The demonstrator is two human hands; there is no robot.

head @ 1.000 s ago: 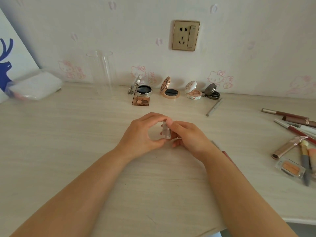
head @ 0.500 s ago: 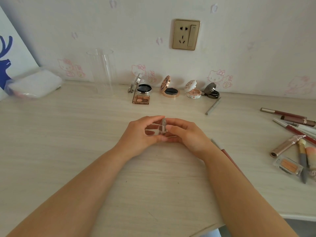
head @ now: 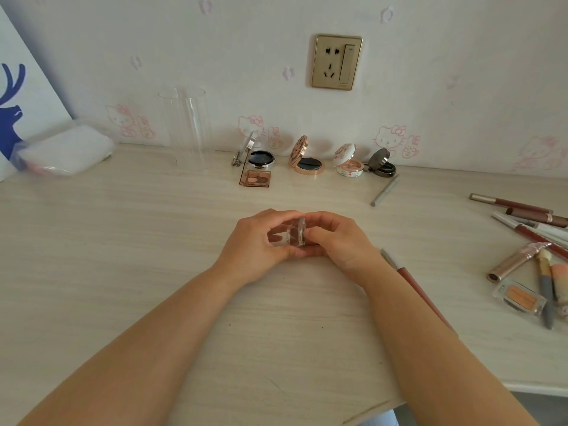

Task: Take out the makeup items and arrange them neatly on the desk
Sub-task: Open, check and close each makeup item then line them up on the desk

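A small clear plastic makeup case (head: 292,233) is held between both hands over the middle of the desk (head: 123,272). My left hand (head: 255,241) grips its left part, and my right hand (head: 335,238) pinches its upright lid. Open compacts stand in a row at the wall: a silver one (head: 258,155), a gold one (head: 307,162), a white floral one (head: 349,166) and a dark one (head: 381,164). A small eyeshadow palette (head: 255,178) lies in front of the silver compact.
A grey pencil (head: 385,190) lies near the compacts. Several lip pencils, tubes and brushes (head: 528,241) and an orange palette (head: 521,298) crowd the right edge. A red pencil (head: 415,285) lies by my right forearm. A clear cylinder (head: 184,130) and a white pouch (head: 64,152) stand back left.
The clear case's lid has swung up to stand upright between my fingers, and both hands have shifted slightly away from me.
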